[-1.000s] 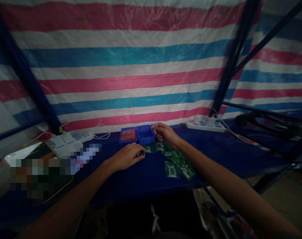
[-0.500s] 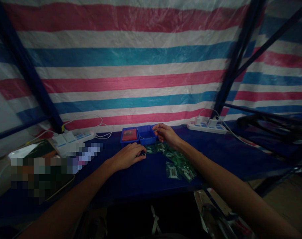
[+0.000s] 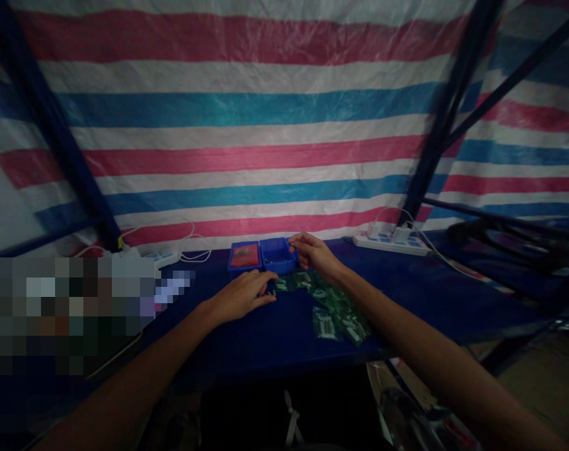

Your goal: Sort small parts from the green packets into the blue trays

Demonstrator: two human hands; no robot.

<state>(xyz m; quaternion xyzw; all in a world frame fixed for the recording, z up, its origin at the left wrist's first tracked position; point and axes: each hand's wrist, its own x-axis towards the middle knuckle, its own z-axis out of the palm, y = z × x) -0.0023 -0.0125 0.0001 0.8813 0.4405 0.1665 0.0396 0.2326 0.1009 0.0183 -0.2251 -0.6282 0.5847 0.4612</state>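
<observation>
My left hand (image 3: 244,294) rests on the blue tabletop, thumb and forefinger parted. Small shiny pieces (image 3: 271,293) lie at its fingertips, too small to name. My right hand (image 3: 315,255) is raised at the right edge of a blue bin (image 3: 278,266), fingertips pinched together; a tiny dark piece shows at them, its kind unclear. A few small bits are visible inside that bin. Beside it on the left stands a second blue bin (image 3: 244,272), with a red packet (image 3: 245,255) in it. Clear bags of small metal parts (image 3: 325,324) lie below my right hand and forearm.
A white power strip (image 3: 391,242) with plugs lies at the back right. Another power strip (image 3: 166,257) and loose white cable (image 3: 197,254) are at the back left. Blue metal posts (image 3: 68,150) frame the table before a striped plastic sheet (image 3: 265,150).
My left thumb and forefinger have spread apart, baring the small pieces by them. My right hand stays pinched beside the bin. The view has shifted very slightly.
</observation>
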